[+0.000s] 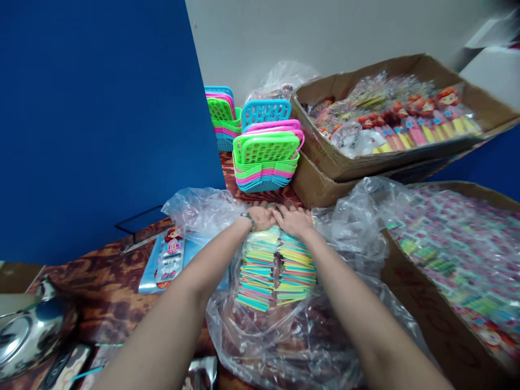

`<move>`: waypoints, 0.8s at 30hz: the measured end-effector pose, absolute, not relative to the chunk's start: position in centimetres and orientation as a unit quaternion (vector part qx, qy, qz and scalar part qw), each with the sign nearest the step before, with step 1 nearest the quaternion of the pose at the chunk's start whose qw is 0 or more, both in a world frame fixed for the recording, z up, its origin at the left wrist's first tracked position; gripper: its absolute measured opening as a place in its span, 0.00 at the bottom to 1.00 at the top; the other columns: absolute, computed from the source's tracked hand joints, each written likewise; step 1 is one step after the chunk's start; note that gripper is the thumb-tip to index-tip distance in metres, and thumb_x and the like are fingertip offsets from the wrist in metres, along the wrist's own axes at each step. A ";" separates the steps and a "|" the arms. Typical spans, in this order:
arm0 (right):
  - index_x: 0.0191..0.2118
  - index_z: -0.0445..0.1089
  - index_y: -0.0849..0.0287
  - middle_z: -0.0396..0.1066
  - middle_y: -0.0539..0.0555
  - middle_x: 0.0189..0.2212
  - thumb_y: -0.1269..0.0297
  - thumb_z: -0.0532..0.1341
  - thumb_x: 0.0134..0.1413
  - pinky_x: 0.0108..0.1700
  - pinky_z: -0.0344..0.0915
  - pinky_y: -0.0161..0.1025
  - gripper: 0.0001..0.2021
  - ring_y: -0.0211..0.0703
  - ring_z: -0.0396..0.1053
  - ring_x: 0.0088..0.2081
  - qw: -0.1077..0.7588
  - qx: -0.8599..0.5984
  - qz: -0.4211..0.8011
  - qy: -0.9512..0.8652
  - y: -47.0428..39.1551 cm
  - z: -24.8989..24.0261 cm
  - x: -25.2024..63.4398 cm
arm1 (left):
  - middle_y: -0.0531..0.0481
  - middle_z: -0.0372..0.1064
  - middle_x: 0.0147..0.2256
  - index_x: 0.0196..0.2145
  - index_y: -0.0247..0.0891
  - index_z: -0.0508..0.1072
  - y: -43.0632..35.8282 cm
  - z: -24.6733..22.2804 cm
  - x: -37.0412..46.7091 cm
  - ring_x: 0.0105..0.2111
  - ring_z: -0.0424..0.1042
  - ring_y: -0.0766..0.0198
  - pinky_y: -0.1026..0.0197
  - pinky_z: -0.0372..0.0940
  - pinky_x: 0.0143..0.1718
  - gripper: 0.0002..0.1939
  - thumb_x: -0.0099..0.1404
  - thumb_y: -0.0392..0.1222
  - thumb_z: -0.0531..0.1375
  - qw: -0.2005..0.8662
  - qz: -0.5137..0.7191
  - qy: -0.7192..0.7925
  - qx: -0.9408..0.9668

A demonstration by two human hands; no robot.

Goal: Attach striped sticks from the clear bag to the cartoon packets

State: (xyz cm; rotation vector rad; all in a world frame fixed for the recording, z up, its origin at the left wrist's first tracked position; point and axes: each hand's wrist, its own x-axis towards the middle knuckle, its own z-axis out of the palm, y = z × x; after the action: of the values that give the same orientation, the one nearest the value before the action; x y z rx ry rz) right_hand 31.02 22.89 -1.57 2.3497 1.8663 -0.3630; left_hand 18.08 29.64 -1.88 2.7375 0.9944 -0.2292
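Note:
Two rows of thin coloured sticks [255, 271], yellow, green, blue and pink, lie side by side on a large clear plastic bag [284, 341]. My left hand [261, 218] rests on the far end of the rows, fingers stretched out and spread. Beside it, my right hand [293, 219] lies flat in the same way, its thumb next to the left hand. Neither hand is closed around anything; both press down from above. The fingertips are partly hidden at the far edge.
Stacked plastic baskets [266, 154] stand behind my hands. At the right are cardboard boxes: one [325, 160] of doll-printed packets, another [410, 292] of bagged packets. A blue folder [152, 271] with a printed packet [172, 252] lies left, near a shiny kettle [28, 330] and phone [67, 368].

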 end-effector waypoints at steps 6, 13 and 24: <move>0.56 0.56 0.48 0.62 0.59 0.51 0.45 0.35 0.57 0.49 0.51 0.55 0.28 0.57 0.59 0.51 0.055 0.771 -0.113 0.624 21.9 -1.5 30.5 | 0.40 0.58 0.53 0.59 0.42 0.52 28.5 -2.1 17.5 0.50 0.59 0.47 0.47 0.56 0.46 0.28 0.64 0.55 0.42 0.105 -0.072 0.343 0.931; 0.57 0.54 0.47 0.62 0.59 0.51 0.45 0.35 0.57 0.50 0.49 0.55 0.28 0.56 0.59 0.51 0.057 0.766 -0.117 0.629 20.5 -1.4 29.7 | 0.41 0.60 0.51 0.58 0.43 0.53 26.6 -1.8 16.5 0.46 0.62 0.46 0.47 0.58 0.44 0.28 0.63 0.55 0.43 0.099 -0.061 0.357 0.927; 0.58 0.52 0.47 0.62 0.58 0.52 0.46 0.35 0.58 0.50 0.47 0.56 0.28 0.56 0.58 0.51 0.046 0.759 -0.110 0.640 18.3 -1.5 28.7 | 0.41 0.59 0.50 0.58 0.42 0.54 24.3 -1.7 15.3 0.46 0.63 0.46 0.47 0.58 0.44 0.29 0.63 0.56 0.43 0.094 -0.058 0.358 0.927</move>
State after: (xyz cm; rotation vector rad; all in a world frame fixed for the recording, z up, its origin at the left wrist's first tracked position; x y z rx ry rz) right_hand 28.65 18.31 -1.52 2.3177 1.9525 -0.3372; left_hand 15.33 24.35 -1.66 2.7510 1.0606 -0.1723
